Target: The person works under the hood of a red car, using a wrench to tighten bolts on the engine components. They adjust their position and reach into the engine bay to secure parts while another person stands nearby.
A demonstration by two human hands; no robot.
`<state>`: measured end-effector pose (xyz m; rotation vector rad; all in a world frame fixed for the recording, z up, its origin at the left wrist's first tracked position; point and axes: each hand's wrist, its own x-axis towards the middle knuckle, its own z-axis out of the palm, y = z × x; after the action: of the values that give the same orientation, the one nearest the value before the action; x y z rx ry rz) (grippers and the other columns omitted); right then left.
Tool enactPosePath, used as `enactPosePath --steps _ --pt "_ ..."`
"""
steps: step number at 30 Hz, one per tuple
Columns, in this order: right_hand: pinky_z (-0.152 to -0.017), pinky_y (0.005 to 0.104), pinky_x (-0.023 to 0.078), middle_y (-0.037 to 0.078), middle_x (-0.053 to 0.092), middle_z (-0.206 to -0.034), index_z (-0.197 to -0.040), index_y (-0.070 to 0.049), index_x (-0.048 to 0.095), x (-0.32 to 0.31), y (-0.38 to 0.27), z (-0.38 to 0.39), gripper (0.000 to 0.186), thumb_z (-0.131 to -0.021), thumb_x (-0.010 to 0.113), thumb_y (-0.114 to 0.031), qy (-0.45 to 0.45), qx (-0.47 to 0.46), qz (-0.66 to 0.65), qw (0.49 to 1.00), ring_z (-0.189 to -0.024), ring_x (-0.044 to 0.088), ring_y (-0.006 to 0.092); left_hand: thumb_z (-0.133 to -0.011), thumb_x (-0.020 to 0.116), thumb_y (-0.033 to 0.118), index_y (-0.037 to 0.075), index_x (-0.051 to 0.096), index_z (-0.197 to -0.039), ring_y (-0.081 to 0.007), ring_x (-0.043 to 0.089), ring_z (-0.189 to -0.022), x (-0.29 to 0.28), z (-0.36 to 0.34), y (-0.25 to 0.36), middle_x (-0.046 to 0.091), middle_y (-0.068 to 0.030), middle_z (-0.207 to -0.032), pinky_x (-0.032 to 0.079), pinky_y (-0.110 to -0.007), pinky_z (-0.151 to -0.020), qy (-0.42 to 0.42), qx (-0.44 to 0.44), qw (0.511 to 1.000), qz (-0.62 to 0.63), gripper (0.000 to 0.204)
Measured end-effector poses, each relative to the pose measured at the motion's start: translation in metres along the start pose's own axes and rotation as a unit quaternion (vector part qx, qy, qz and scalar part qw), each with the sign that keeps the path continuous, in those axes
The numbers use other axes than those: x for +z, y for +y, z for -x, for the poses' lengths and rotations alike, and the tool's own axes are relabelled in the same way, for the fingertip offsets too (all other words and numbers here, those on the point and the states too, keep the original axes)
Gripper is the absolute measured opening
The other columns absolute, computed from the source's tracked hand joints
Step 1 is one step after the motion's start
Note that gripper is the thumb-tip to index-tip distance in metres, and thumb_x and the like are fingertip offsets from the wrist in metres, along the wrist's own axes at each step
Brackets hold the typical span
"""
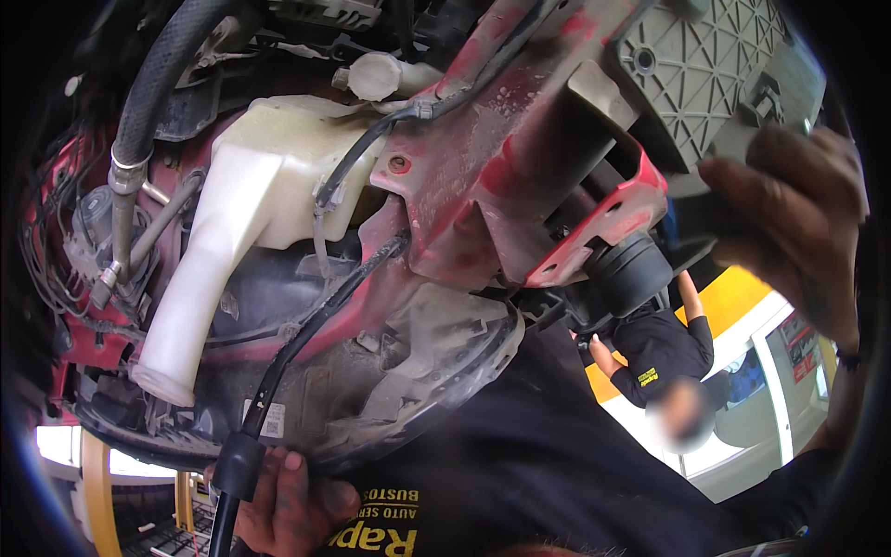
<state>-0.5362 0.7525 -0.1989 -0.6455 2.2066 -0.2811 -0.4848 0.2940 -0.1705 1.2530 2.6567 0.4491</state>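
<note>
At the bottom left, my left hand (292, 506) is curled around a black hose (239, 464) at its thicker collar, fingertips showing beside it. The hose runs up across a dusty headlight housing (432, 357) to the red body panel. On the right, my right hand (789, 209) has its fingers bent against a dark object (701, 223) with a bit of blue by it; shadow and blur hide what it is. A round black rubber-like part (631, 271) sits between that object and a red metal bracket (599, 227).
A white plastic reservoir (232, 218) with a long neck fills the left. Thick hoses (153, 88) and wiring lie beyond it. A grey ribbed panel (701, 70) stands at the upper right. Behind me, another person (654, 348) in a dark shirt appears upside down.
</note>
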Motion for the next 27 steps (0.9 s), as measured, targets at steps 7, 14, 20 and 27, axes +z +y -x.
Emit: enactPosePath --steps 7,14,20,27 --pt "-0.078 0.0468 0.045 0.014 0.061 -0.094 -0.130 -0.003 0.068 0.004 -0.042 0.031 0.070 -0.069 0.082 -0.034 0.077 -0.035 0.118 0.989 -0.081 0.058 0.0301 -0.101 0.061 0.032 -0.008 0.070 -0.101 -0.0282 0.064 -0.070 0.006 0.003 0.002 0.066 -0.0187 -0.090 0.048 -0.038 -0.057 0.021 -0.015 1.000 -0.001 0.041" --pt "-0.077 0.0475 0.045 0.012 0.056 -0.092 -0.124 -0.008 0.063 -0.021 -0.008 -0.015 0.056 -0.076 0.079 -0.032 0.005 -0.046 0.123 0.991 -0.083 0.059 0.0330 -0.102 0.060 0.033 -0.007 0.071 -0.101 -0.0274 0.064 -0.070 0.011 0.006 -0.002 0.067 -0.0191 -0.091 0.048 -0.037 -0.057 0.055 0.004 0.998 0.002 0.042" --pt "-0.076 0.0467 0.045 0.012 0.054 -0.091 -0.111 -0.006 0.063 0.011 -0.005 -0.016 0.054 -0.070 0.084 -0.036 0.109 0.007 0.122 0.986 -0.080 0.057 0.0355 -0.102 0.060 0.033 -0.007 0.070 -0.101 -0.0276 0.063 -0.068 0.011 0.007 -0.002 0.066 -0.0191 -0.090 0.047 -0.036 -0.056 0.053 0.000 0.999 0.000 0.042" --pt "-0.066 0.0436 0.045 0.011 0.054 -0.087 -0.096 -0.002 0.061 0.023 0.032 -0.025 0.066 -0.052 0.092 -0.040 0.160 -0.061 0.043 0.984 -0.074 0.058 0.0347 -0.102 0.060 0.030 -0.009 0.069 -0.101 -0.0289 0.061 -0.068 0.011 -0.001 -0.004 0.065 -0.0204 -0.088 0.045 -0.037 -0.055 0.055 0.010 0.998 0.013 0.040"
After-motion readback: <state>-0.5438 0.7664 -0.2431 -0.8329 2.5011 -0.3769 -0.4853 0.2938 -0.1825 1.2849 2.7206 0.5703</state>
